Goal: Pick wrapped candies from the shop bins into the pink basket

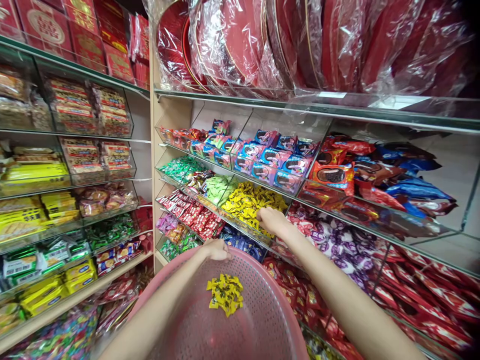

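Observation:
My left hand [217, 250] is closed over the far rim of a pink perforated plastic basket [262, 325]. Inside the basket lies a small heap of yellow-wrapped candies [225, 294]. My right hand [272, 220] reaches past the basket into a clear shelf bin full of the same kind of yellow-wrapped candies [249, 200]. Its fingers are curled down among the candies at the bin's right side, and the fingertips are partly hidden there.
Green-wrapped sweets [180, 167] and red packets [198, 215] fill bins to the left. Purple-and-white wrapped sweets [337, 240] are at the right. Above run a bin of blue-and-pink snack packs [275, 155] and a glass shelf edge [300, 102]. Another stocked shelf [67, 182] stands left.

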Motion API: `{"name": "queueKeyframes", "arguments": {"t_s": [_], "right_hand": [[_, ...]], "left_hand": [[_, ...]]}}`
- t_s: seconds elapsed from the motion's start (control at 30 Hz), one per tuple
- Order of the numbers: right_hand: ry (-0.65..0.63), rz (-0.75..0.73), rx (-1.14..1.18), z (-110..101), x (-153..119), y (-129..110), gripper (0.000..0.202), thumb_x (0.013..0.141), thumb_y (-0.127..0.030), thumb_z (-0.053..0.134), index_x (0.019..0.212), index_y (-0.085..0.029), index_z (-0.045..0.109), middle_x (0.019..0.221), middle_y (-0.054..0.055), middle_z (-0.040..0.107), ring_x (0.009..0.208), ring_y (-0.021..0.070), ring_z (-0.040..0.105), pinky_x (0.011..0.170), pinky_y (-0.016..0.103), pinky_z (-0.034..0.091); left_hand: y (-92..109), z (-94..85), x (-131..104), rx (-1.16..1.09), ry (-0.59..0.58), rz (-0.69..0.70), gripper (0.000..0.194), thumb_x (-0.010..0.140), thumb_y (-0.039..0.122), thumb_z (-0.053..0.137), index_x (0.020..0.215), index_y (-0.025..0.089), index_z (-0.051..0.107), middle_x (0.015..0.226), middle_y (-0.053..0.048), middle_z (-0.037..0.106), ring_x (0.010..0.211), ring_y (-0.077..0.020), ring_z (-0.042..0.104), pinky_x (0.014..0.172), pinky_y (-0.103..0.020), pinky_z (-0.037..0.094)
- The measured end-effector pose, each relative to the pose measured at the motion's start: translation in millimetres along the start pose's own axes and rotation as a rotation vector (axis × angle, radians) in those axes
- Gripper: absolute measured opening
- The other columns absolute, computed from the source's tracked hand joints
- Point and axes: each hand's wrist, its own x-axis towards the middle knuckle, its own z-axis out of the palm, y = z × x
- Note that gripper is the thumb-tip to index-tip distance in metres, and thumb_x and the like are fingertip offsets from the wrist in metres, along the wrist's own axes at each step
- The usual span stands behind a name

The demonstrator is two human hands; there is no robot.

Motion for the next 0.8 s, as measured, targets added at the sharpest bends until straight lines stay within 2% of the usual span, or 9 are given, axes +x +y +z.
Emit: {"name": "queueKeyframes", "arguments": {"t_s": [0.3,0.43,0.5,0.57,0.67,0.73,0.8], "right_hand": [[0.019,-0.029,0.001,10,0,0,0.015,0.076,-0.018,0.055,0.087,-0.016,0.065,0.094,0.012,0.067,0.091,0.0237,0.063,0.065,0.025,0.041],[0.074,-0.022,0.001,9,-2,0,0.016,0.081,-0.017,0.048,0.086,-0.016,0.064,0.092,0.011,0.067,0.089,0.0217,0.063,0.064,0.025,0.039],[0.126,-0.018,0.003,3,-8,-1,0.019,0.083,-0.017,0.044,0.088,-0.016,0.062,0.092,0.011,0.066,0.088,0.0211,0.062,0.065,0.026,0.038],[0.234,-0.041,0.044,-4,-17,-6,0.019,0.085,-0.018,0.042,0.087,-0.016,0.061,0.091,0.010,0.066,0.086,0.0196,0.061,0.066,0.025,0.037],[0.378,-0.161,0.216,-6,-34,-19,0.015,0.086,-0.020,0.043,0.085,-0.018,0.059,0.089,0.006,0.065,0.084,0.0159,0.058,0.070,0.023,0.036],[0.336,-0.258,0.342,6,-45,-31,0.014,0.086,-0.022,0.045,0.082,-0.019,0.059,0.085,0.003,0.064,0.081,0.0139,0.058,0.070,0.022,0.036],[0.194,-0.320,0.403,27,-54,-43,0.013,0.085,-0.023,0.048,0.079,-0.020,0.060,0.081,0.002,0.065,0.077,0.0134,0.059,0.067,0.022,0.036]], "left_hand": [[-2,1.0,2,0.005,0.005,0.003,0.035,0.063,0.056,0.055,0.071,0.028,0.073,0.075,0.005,0.070,0.073,-0.0141,0.058,0.075,-0.023,0.041],[-3,1.2,3,0.009,0.006,0.012,0.035,0.064,0.056,0.054,0.071,0.028,0.073,0.074,0.004,0.070,0.074,-0.0139,0.058,0.075,-0.023,0.041],[-2,0.9,2,0.005,0.003,0.011,0.036,0.064,0.057,0.054,0.071,0.027,0.073,0.074,0.004,0.070,0.074,-0.0137,0.058,0.074,-0.022,0.041],[0,-0.1,1,0.004,-0.003,0.008,0.037,0.064,0.057,0.054,0.070,0.026,0.073,0.074,0.004,0.069,0.074,-0.0134,0.058,0.073,-0.022,0.041],[3,-2.7,-3,0.029,0.003,-0.009,0.036,0.063,0.055,0.054,0.070,0.025,0.072,0.071,0.003,0.068,0.072,-0.0138,0.058,0.071,-0.022,0.042],[6,-4.4,-5,0.056,0.020,-0.017,0.035,0.062,0.053,0.054,0.072,0.024,0.072,0.070,0.002,0.066,0.071,-0.0147,0.058,0.068,-0.022,0.042],[7,-5.0,-6,0.085,0.034,-0.013,0.034,0.062,0.050,0.054,0.075,0.024,0.072,0.070,0.001,0.065,0.071,-0.0161,0.058,0.066,-0.023,0.043]]}}
